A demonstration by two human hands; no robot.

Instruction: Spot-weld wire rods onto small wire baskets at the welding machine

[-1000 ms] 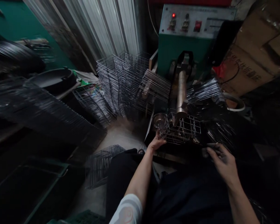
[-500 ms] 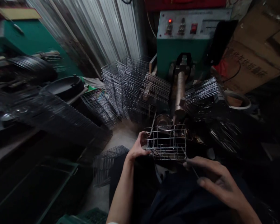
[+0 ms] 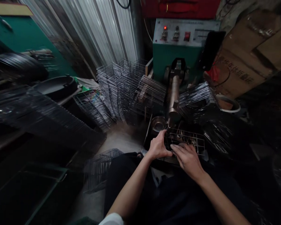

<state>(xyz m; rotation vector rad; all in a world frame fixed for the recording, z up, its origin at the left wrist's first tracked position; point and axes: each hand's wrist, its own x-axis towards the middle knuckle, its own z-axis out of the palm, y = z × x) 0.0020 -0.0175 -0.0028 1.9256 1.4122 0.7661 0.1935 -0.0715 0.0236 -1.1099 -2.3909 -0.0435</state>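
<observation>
A wire basket (image 3: 198,140) of thin metal rods sits under the tip of a spot welder's arm (image 3: 174,93). My left hand (image 3: 159,146) is closed round the basket's left end, its fingertips just below the welder tip. My right hand (image 3: 188,159) lies against the basket's near side, fingers together and pointing left, close to my left thumb. Whatever those right fingers pinch is hidden beneath them. Behind my left hand stands a small round metal dish (image 3: 158,123).
Nested wire baskets (image 3: 117,90) are stacked left of the welder. Loose metal rods (image 3: 195,93) lie to its right, with a round tub (image 3: 228,103) and cardboard boxes (image 3: 243,62) beyond. The control panel (image 3: 186,32) has a red light lit. More wire baskets (image 3: 103,167) sit on the floor.
The basket has moved right and turned lower under the welder tip, with my left hand on it. My right hand, earlier apart with a thin rod, has come in against the basket.
</observation>
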